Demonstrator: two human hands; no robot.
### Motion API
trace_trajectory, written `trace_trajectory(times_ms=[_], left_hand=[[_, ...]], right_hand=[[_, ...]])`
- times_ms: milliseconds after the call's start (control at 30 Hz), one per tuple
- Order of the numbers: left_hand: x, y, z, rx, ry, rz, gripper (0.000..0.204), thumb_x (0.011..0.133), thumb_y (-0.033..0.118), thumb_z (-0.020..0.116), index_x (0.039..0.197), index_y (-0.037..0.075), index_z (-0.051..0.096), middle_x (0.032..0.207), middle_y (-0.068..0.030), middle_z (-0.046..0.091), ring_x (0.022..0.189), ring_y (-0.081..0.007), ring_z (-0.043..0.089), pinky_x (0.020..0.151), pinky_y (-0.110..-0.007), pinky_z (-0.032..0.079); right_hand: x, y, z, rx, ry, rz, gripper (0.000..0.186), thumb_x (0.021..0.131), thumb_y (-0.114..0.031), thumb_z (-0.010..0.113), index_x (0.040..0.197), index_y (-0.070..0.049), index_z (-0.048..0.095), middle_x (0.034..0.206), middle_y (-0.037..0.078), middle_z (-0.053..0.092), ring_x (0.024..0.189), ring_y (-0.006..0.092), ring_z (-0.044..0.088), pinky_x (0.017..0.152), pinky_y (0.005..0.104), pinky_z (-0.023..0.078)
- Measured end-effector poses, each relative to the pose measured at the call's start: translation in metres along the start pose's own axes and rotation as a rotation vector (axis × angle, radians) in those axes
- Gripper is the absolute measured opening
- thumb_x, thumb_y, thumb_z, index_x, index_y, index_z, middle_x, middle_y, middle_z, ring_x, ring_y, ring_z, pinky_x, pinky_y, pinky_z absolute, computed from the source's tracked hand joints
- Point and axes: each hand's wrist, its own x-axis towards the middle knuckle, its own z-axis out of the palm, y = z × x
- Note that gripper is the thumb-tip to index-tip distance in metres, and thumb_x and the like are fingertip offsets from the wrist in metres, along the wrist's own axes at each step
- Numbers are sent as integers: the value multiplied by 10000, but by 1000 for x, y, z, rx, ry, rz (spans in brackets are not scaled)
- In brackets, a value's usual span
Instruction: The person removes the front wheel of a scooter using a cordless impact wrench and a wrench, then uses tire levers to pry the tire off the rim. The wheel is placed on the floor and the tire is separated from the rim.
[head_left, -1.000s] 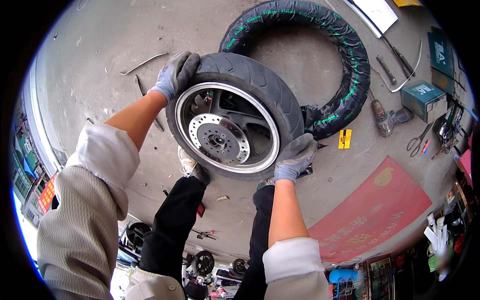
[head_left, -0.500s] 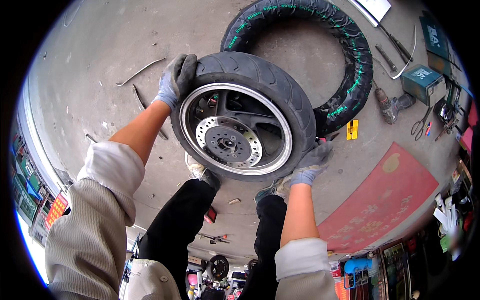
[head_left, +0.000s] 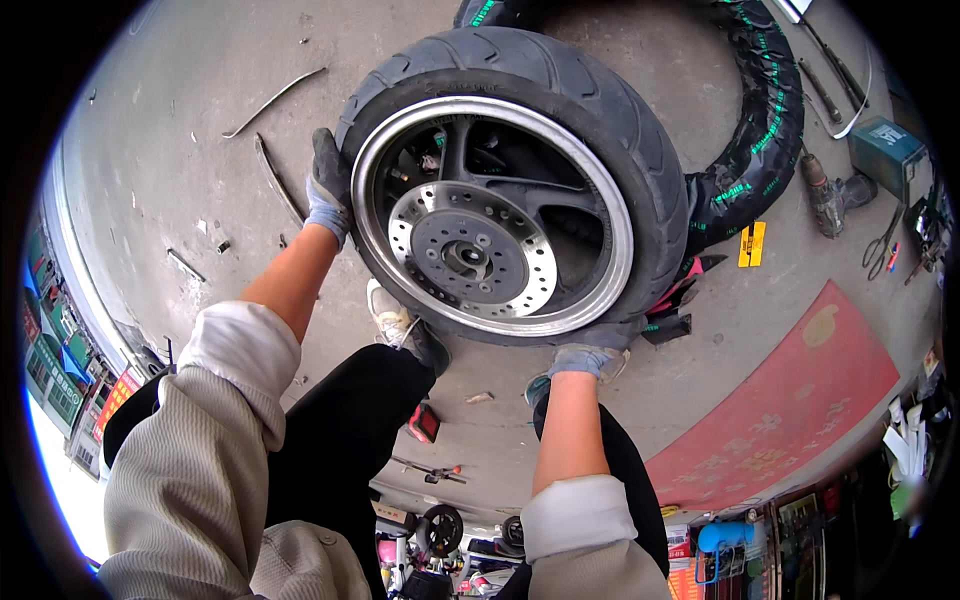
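A motorcycle wheel (head_left: 635, 150) with a black treaded tyre, silver rim and drilled brake disc (head_left: 527, 270) fills the middle, tilted toward me. My left hand (head_left: 328, 190), in a grey-blue glove with dark fingers, is closed on the tyre's left side. My right hand (head_left: 595, 350), gloved alike, grips the tyre's lower right edge, its fingers partly hidden. Behind the wheel lies a tyre in black wrapping with green print (head_left: 760, 140). My shoes and black-trousered legs show below the wheel.
A drill (head_left: 830, 200), teal box (head_left: 885, 150), scissors (head_left: 880, 245), yellow packet (head_left: 752, 244) and metal rods lie at the right. Bent levers (head_left: 275, 180) are at the left. A red mat (head_left: 765, 400) lies at lower right; parked scooters and shelving line the bottom rim.
The wheel has risen in view and looks larger, covering more of the wrapped tyre. My left hand has moved down along the tyre's left side; my right hand has moved under its lower edge.
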Motion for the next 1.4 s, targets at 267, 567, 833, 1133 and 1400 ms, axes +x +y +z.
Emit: trace_trajectory(times_ms=[267, 567, 833, 1133, 1400], left_hand=[[-101, 100, 28, -84, -233, -230, 720, 951, 646, 452, 1223, 3, 631, 1116, -172, 712, 970, -305, 697, 897, -423, 559], [-187, 197, 100, -251, -707, -377, 522, 999, 470, 520, 1302, 51, 599, 1142, -141, 709, 996, -266, 703, 928, -408, 566], [-116, 121, 90, 147, -201, 60, 575, 1000, 526, 486, 1312, 59, 610, 1185, -105, 699, 980, -213, 698, 896, -371, 565], [-69, 64, 66, 67, -24, -16, 656, 939, 588, 566, 1155, -21, 676, 1037, -122, 711, 861, -217, 669, 826, -333, 545], [-64, 13, 49, 5, 277, 142, 731, 974, 646, 420, 1030, -21, 716, 921, -120, 719, 794, -224, 663, 782, -342, 542]], right_hand=[[-81, -103, -8, 183, -223, 60, 489, 1035, -333, 354, 1396, -32, 487, 1410, 139, 523, 1260, 290, 530, 1068, 442, 454], [-75, -298, 8, 181, -834, 398, 537, 1024, -422, 472, 1392, -32, 500, 1321, 128, 607, 1131, 238, 628, 988, 363, 511], [-40, -245, 29, -136, -542, 4, 630, 1046, -534, 351, 1493, -91, 381, 1477, 78, 481, 1300, 240, 512, 1111, 371, 409], [4, -143, 5, -179, -258, -70, 617, 1060, -486, 307, 1515, -71, 341, 1533, 83, 415, 1375, 276, 425, 1162, 374, 327], [-31, -118, 15, 180, -49, -33, 784, 1000, -565, 434, 1492, 38, 335, 1513, 175, 404, 1352, 321, 436, 1132, 432, 361]])
